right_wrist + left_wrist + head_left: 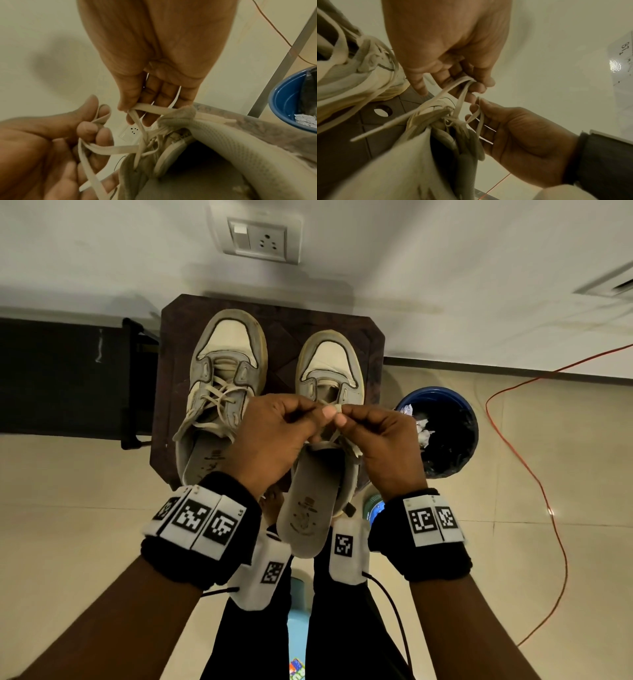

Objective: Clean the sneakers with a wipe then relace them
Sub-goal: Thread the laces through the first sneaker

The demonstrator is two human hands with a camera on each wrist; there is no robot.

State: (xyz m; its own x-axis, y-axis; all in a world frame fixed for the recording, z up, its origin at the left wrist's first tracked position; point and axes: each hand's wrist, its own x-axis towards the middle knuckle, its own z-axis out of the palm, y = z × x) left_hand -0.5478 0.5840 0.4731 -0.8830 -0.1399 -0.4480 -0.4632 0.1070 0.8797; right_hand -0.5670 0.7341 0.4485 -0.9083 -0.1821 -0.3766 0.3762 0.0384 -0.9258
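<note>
Two worn cream-and-grey sneakers stand on a dark stool. The left sneaker is loosely laced. Both hands work over the right sneaker, whose insole sticks out at the heel. My left hand pinches one strand of its cream lace; my right hand pinches another, thumbs almost touching. In the left wrist view the left hand grips a loop of lace and the right hand holds a second loop. The right wrist view shows the right hand, left hand and crossed lace.
A blue bin with crumpled white wipes stands on the floor right of the stool. An orange cable runs across the tiles at the right. A black frame sits left of the stool. A wall socket is behind it.
</note>
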